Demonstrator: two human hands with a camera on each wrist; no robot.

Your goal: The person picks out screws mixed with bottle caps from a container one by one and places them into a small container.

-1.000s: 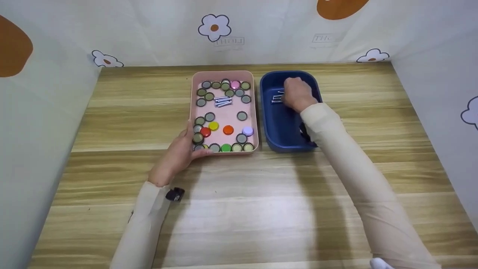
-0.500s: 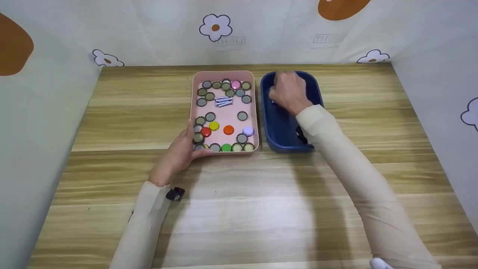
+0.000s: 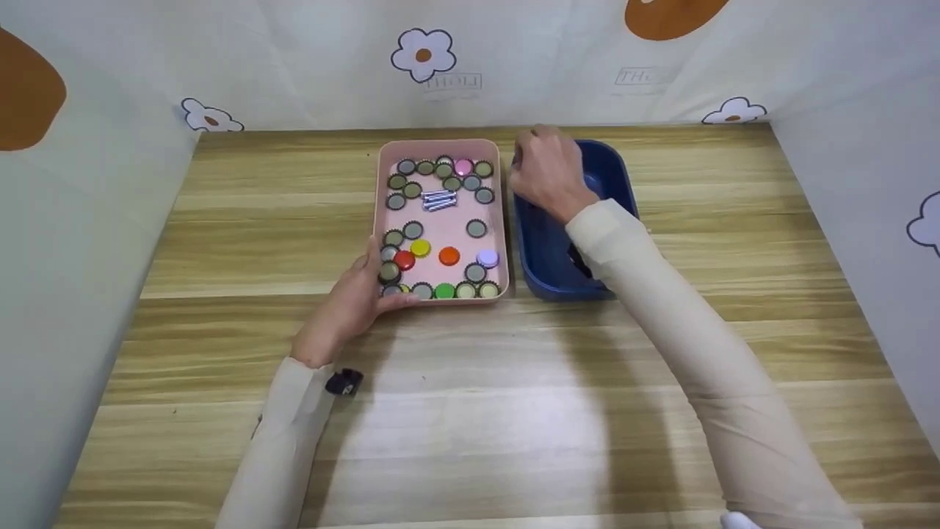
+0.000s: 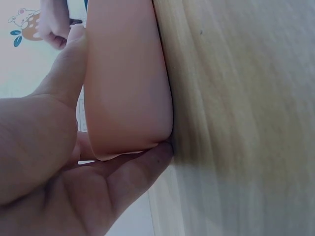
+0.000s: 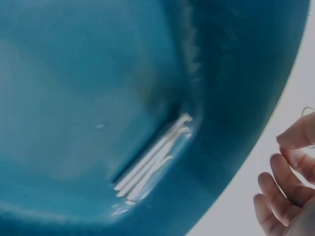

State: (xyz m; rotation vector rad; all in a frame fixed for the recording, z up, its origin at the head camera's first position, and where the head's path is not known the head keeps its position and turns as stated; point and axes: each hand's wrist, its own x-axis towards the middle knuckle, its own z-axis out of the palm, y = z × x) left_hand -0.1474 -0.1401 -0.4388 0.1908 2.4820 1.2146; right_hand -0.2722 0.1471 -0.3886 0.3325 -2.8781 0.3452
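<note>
Two fingertips (image 5: pixel 294 136) of right hand (image 3: pixel 548 169) seen together, any held item untellable | pink tray (image 3: pixel 448 229) gripped at near-left corner by left hand (image 3: pixel 349 305) | shiny, slender silver screws (image 3: pixel 439 200) grouped side by side in tray, others in blue bin (image 3: pixel 547 257)

flowered wall sheet (image 3: pixel 323 66) | boxed "LIGHT" (image 3: pixel 453 81), mirrored, behind pink tray (image 3: pixel 438 148) | boxed "TH…" (image 3: pixel 640 76), behind-right of tray, rest faded
</note>
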